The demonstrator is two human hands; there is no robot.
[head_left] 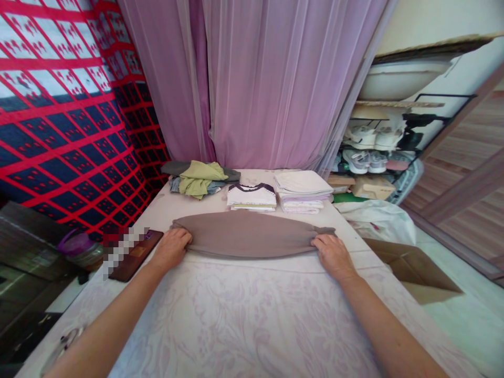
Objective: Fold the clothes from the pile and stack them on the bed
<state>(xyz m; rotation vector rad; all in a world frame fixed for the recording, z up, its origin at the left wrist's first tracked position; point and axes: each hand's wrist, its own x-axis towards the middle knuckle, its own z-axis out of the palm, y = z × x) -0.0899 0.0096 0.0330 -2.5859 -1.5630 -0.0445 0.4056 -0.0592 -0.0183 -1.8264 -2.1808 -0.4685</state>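
A taupe-brown garment [250, 235], folded into a long band, lies crosswise on the patterned bedsheet [252, 315]. My left hand [176, 245] grips its left end with curled fingers. At the opposite end, my right hand [333, 254] pinches the cloth near what looks like a cuff. Which kind of garment it is I cannot tell. Just behind it sits a small stack topped by a folded white shirt with a dark collar [252, 196]. To the right of that rises a pile of folded pale cloths [303, 186].
Loose green and grey clothes [200, 176] lie heaped at the far left. A dark flat case or phone [137, 257] rests by the left edge. Purple curtains [268, 84] hang behind. On the right are a shoe rack [366, 160] and an open cardboard box [409, 268] on the floor.
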